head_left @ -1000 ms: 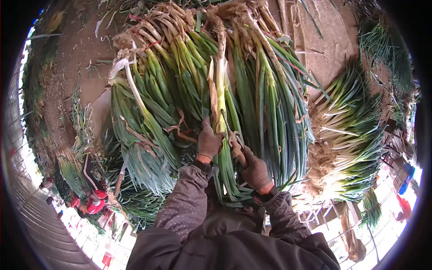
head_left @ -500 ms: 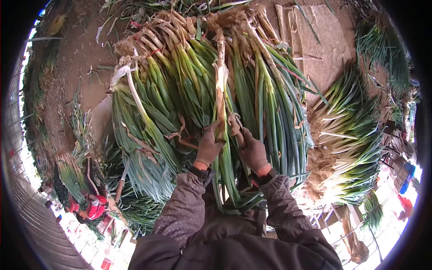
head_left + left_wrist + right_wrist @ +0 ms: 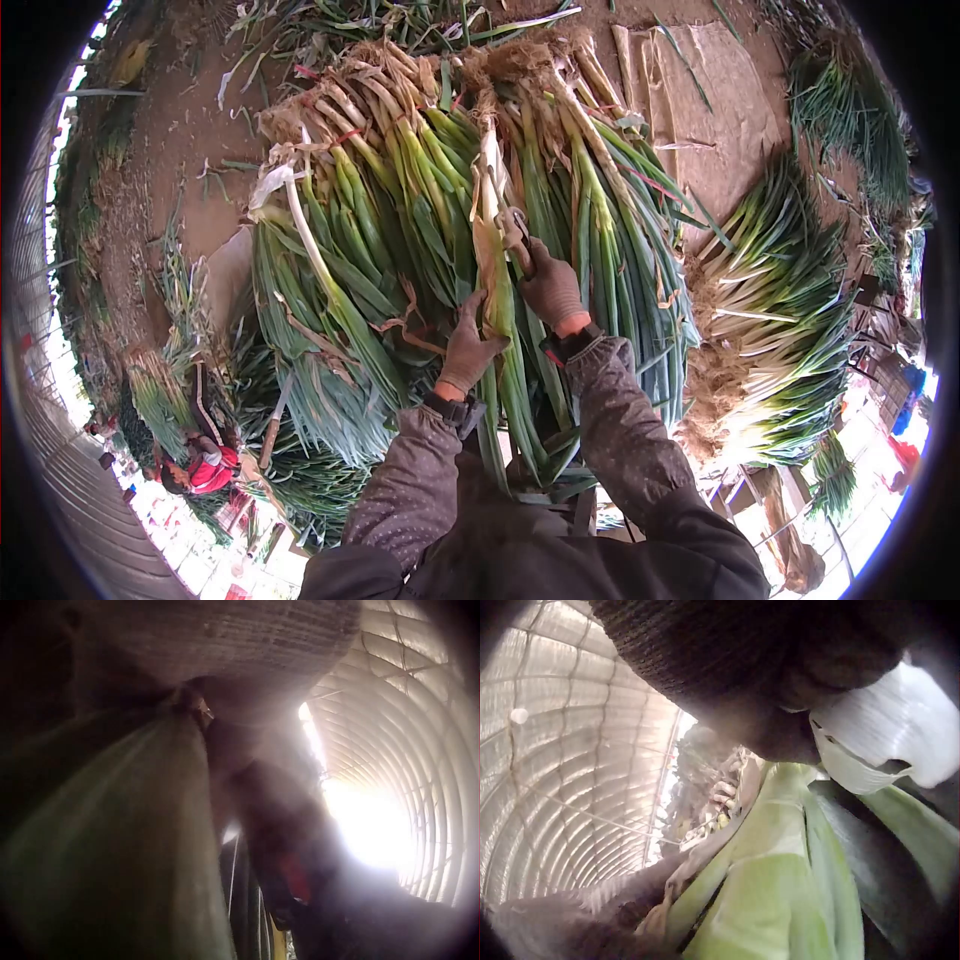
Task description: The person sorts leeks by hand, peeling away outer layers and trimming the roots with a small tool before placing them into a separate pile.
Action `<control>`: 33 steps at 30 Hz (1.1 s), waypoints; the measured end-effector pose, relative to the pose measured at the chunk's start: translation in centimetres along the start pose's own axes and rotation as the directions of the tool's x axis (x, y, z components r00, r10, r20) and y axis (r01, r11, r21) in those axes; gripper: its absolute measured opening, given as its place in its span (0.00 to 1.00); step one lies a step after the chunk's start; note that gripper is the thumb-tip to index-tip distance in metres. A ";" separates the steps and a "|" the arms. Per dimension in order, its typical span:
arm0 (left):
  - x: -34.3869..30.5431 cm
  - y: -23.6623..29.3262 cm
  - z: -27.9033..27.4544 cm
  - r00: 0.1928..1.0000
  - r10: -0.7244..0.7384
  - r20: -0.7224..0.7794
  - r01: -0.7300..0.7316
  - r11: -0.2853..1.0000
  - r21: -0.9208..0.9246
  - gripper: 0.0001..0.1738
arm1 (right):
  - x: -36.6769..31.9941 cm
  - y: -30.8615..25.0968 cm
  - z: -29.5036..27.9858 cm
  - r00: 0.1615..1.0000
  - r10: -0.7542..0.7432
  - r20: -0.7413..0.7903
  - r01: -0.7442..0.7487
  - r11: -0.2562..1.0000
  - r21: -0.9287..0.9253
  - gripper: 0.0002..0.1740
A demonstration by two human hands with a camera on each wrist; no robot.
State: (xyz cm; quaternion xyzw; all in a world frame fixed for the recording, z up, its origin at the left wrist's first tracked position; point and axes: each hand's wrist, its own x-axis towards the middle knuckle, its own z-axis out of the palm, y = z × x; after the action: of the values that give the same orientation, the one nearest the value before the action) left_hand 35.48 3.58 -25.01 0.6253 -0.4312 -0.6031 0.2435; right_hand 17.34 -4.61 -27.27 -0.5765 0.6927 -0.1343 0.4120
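One large green onion (image 3: 492,265) lies lengthwise on the heap, roots away from the body. Low on it, the gloved left hand (image 3: 470,352) grips the green part; in the left wrist view that glove (image 3: 232,645) is above a blurred green leaf (image 3: 150,847). Higher up at its right side, the gloved right hand (image 3: 553,290) holds a tan, wrapped-looking handle (image 3: 520,245); any blade is hard to make out. The right wrist view has the dark glove (image 3: 757,667) over the pale green stalk (image 3: 761,892), with a loose white layer (image 3: 900,727) beside it.
Bundled green onions (image 3: 620,260) lie on both sides of the held one, some tied in red. A fanned pile (image 3: 770,320) is at the right, and a flat tan sheet (image 3: 700,90) at the back right. Someone in red (image 3: 213,468) is at the lower left.
My right hand has moved up and away from the body along the onion, with the tan handle. The left hand is slightly lower on the green part.
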 end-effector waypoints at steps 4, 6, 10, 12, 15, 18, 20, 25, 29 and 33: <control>-0.1 1.4 -0.4 0.994 -0.097 0.054 0.106 0.976 -0.190 0.51 | 3.5 -0.6 0.2 1.000 0.010 -0.030 -0.010 1.000 -0.008 0.27; 0.0 1.7 -0.6 0.981 -0.179 0.079 0.193 0.953 -0.231 0.48 | 5.1 -1.0 0.1 0.998 -0.003 -0.058 0.005 1.000 0.022 0.26; 0.8 0.8 -1.3 0.944 -0.273 0.185 0.323 0.879 -0.350 0.39 | 8.8 -1.7 -0.7 0.998 -0.044 -0.050 0.046 0.999 0.025 0.21; 1.0 0.5 -1.6 0.928 -0.294 0.228 0.366 0.836 -0.409 0.35 | 9.5 -1.6 -0.9 0.998 -0.028 -0.049 0.028 1.000 0.003 0.20; 1.3 0.9 -2.2 0.914 -0.335 0.230 0.403 0.818 -0.411 0.31 | 6.8 -0.5 -1.4 0.994 -0.081 -0.077 0.088 0.992 0.088 0.18; 1.1 2.6 -2.7 0.898 -0.389 0.204 0.439 0.806 -0.396 0.27 | -0.5 1.8 -2.2 0.965 -0.261 -0.018 0.260 0.965 -0.045 0.23; 1.3 1.7 -2.4 0.905 -0.392 0.166 0.423 0.785 -0.453 0.23 | -7.7 -0.2 -5.4 0.991 -0.078 0.111 0.068 0.993 0.094 0.33; 1.1 1.5 -2.5 0.937 -0.337 0.092 0.349 0.883 -0.314 0.18 | -18.2 -4.1 -8.0 0.967 0.088 0.239 -0.127 0.981 0.150 0.34; 1.0 1.5 -2.6 0.943 -0.323 0.081 0.331 0.889 -0.317 0.15 | -20.6 -3.5 -6.5 0.964 0.117 0.237 -0.160 0.973 0.170 0.33; 1.0 1.0 -2.5 0.940 -0.332 0.078 0.339 0.885 -0.319 0.15 | -20.4 -3.7 -5.8 0.973 0.107 0.205 -0.134 0.983 0.127 0.30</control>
State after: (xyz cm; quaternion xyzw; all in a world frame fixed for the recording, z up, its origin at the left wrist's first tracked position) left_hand 37.56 1.71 -24.29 0.6346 -0.2131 -0.7060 0.2313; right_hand 15.57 11.13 -12.72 -0.5135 0.6711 -0.0995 0.5254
